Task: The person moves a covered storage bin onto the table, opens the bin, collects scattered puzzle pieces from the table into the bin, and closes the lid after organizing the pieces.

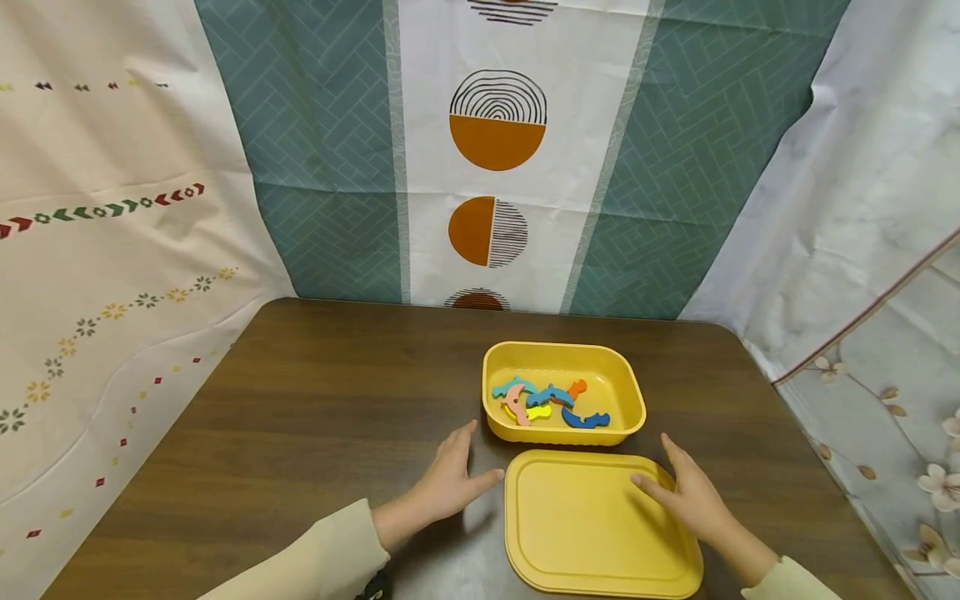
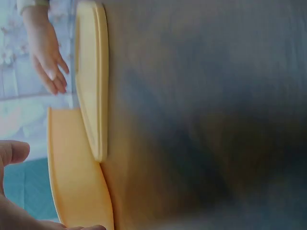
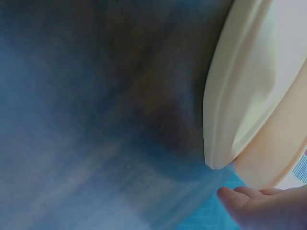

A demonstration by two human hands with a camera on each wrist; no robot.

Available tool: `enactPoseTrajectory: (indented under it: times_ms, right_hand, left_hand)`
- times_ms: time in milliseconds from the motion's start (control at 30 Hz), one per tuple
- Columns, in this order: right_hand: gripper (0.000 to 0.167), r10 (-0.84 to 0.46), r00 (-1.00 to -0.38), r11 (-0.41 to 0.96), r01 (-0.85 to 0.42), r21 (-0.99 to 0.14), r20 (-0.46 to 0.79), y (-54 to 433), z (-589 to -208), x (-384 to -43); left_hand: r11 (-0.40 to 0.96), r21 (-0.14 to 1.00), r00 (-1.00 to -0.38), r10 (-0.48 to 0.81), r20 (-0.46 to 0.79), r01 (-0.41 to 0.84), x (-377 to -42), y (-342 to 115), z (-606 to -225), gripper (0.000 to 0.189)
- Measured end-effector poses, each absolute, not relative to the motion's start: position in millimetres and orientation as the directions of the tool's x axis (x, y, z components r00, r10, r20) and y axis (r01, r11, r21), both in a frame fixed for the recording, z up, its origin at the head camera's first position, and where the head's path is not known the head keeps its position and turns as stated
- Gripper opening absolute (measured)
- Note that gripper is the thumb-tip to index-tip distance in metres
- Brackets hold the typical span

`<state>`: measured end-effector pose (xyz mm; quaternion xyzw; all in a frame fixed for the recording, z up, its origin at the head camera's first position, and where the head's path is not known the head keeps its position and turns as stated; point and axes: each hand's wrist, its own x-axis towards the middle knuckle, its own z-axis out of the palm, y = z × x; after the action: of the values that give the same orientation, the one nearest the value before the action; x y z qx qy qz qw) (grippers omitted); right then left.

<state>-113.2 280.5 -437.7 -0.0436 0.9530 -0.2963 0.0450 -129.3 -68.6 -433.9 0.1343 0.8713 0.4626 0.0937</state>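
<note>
A yellow plastic box (image 1: 570, 436) stands uncovered on the table. Inside lie several small curved pieces, among them a pink piece (image 1: 515, 403), a dark blue piece (image 1: 586, 419) and an orange piece (image 1: 577, 388). In front of the box a flat yellow lid (image 1: 592, 521) lies on the tabletop. My left hand (image 1: 448, 483) is held to the left of the lid and box, its fingers extended and thumb spread. Over the lid's right side hovers my right hand (image 1: 693, 496), fingers stretched forward. Neither hand holds anything.
The brown wooden table (image 1: 337, 400) reaches back to a green and white patterned curtain (image 1: 322, 167). Cream patterned cloth (image 1: 112, 275) hangs at the left, and floral marbled cloth (image 1: 885, 333) at the right.
</note>
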Motion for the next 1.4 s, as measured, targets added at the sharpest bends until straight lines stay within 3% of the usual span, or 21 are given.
enactPoseTrajectory:
  times_ms: [500, 833, 1400]
  right_hand:
    - [0.093, 0.001, -0.979, 0.856, 0.106, -0.505, -0.205, 275, -441, -95]
    - [0.095, 0.044, -0.971, 0.869, 0.153, -0.470, -0.234, 280, -444, -90]
    - [0.097, 0.074, -0.958, 0.876, 0.196, -0.441, -0.279, 281, -448, -79]
  left_hand:
    - [0.413, 0.910, -0.935, 0.309, -0.176, -0.035, -98, -42, -437, 0.081]
    - [0.407, 0.911, -0.913, 0.342, -0.223, -0.070, -86, -29, -447, 0.086]
    - [0.338, 0.941, -0.921, 0.355, -0.160, -0.033, -65, -19, -455, 0.090]
